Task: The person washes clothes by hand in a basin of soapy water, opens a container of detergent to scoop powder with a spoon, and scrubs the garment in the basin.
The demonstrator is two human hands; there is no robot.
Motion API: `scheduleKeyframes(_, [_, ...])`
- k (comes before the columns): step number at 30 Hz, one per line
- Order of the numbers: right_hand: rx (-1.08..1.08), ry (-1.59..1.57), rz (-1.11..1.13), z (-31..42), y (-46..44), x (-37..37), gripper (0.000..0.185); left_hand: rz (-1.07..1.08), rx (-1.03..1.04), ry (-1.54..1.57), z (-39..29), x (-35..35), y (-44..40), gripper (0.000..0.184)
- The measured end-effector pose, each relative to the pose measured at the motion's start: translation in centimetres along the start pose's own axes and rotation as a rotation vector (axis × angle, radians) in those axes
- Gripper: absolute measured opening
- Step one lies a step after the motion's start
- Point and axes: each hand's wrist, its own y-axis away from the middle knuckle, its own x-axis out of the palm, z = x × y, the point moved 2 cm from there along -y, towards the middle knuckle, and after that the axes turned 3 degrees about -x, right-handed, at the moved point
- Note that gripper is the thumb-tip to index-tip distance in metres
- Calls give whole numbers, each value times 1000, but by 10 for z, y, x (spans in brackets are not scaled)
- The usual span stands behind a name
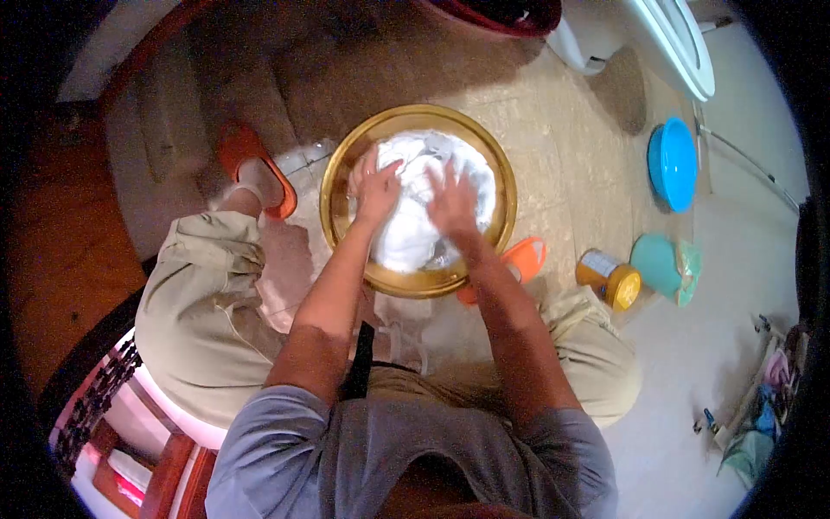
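A round gold-coloured basin [507,212] stands on the tiled floor between my feet. White cloth [411,227] lies bunched inside it, looking wet, with a little water or suds at its edges. My left hand [375,189] rests on the cloth's left side, thumb apart from the fingers, with its fingertips partly hard to make out. Over the right side of the cloth is my right hand [452,203], its fingers spread and slightly blurred by motion. Neither hand visibly grasps a fold.
Orange slippers [281,197] are on my feet, either side of the basin. To the right stand a blue basin [674,164], a yellow-lidded tub [622,285] and a teal bucket [655,264]. A white toilet [674,43] and a dark red rim [501,16] are at the top.
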Motion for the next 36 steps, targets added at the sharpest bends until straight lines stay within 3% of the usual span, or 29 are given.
scheduleKeyframes(2, [-45, -104, 316, 10, 11, 2, 66, 119, -133, -321, 3, 8, 8, 46])
scheduleKeyframes(3, [37, -227, 369, -2, 8, 15, 64, 220, -104, -377, 5, 8, 6, 50])
scheduleKeyframes(5, [214, -475, 478, -33, 9, 52, 60, 224, -133, -216, 9, 2, -1, 49])
scheduleKeyframes(7, [430, -504, 347, -32, -3, 74, 56, 122, -142, -99, 17, 15, -7, 39])
scheduleKeyframes(8, [540, -517, 283, -26, -5, 75, 54, 180, -335, 300, 18, 20, -10, 35])
scheduleKeyframes(9, [480, -881, 158, -19, -8, 74, 39, 227, -519, 704, 18, 25, -15, 32])
scheduleKeyframes(10, [285, -879, 79, -11, -9, 69, 37, 267, -693, 1114, 16, 30, -19, 29])
scheduleKeyframes(12, [-100, -858, -78, 35, -10, 3, 32, 92, -689, 1643, 12, 31, -23, 20])
scheduleKeyframes(13, [62, -1016, 19, 61, 1, -12, 26, 123, -688, 1781, 12, 27, -20, 20])
scheduleKeyframes(15, [71, -999, 50, 97, 0, -54, 19, 224, -618, 1849, 9, 19, -6, 19])
scheduleKeyframes(16, [-86, -829, -12, 109, -8, -80, 19, 209, -561, 1804, 9, 22, 4, 19])
scheduleKeyframes(18, [-142, -665, -94, 104, -8, -70, 19, 141, -440, 1416, 12, 37, 23, 20])
scheduleKeyframes(19, [-44, -672, -122, 82, -13, -27, 19, 142, -348, 955, 13, 40, 28, 20])
scheduleKeyframes(20, [48, -674, -154, 61, -22, -1, 20, 144, -300, 682, 9, 39, 28, 21])
scheduleKeyframes(21, [170, -623, -31, 44, -31, -6, 20, 142, -274, 499, 2, 32, 27, 21])
scheduleKeyframes(22, [297, -570, 89, 26, -36, -13, 21, 153, -424, 687, -7, 23, 24, 22])
scheduleKeyframes(24, [290, -452, -90, -14, -29, 13, 22, -29, -859, 1420, -32, 7, 10, 19])
scheduleKeyframes(25, [258, -414, 19, -25, -23, 13, 27, 195, -572, 863, -26, -13, -4, 36])
scheduleKeyframes(28, [69, -140, -171, -20, -4, 25, 40, -139, -126, 225, -7, -6, -17, 40])
scheduleKeyframes(29, [-20, -43, -39, -12, 6, 25, 54, -45, -72, 19, -5, -7, -13, 49])
scheduleKeyframes(32, [-119, -236, 198, -13, 13, 42, 52, 230, -63, -237, -10, 0, 5, 54])
scheduleKeyframes(33, [-8, -238, 282, -16, 12, 47, 47, 239, -63, -200, 2, 10, 1, 55])
scheduleKeyframes(36, [419, -367, 473, -28, -4, 69, 31, 473, -462, 314, 32, 24, -22, 54])
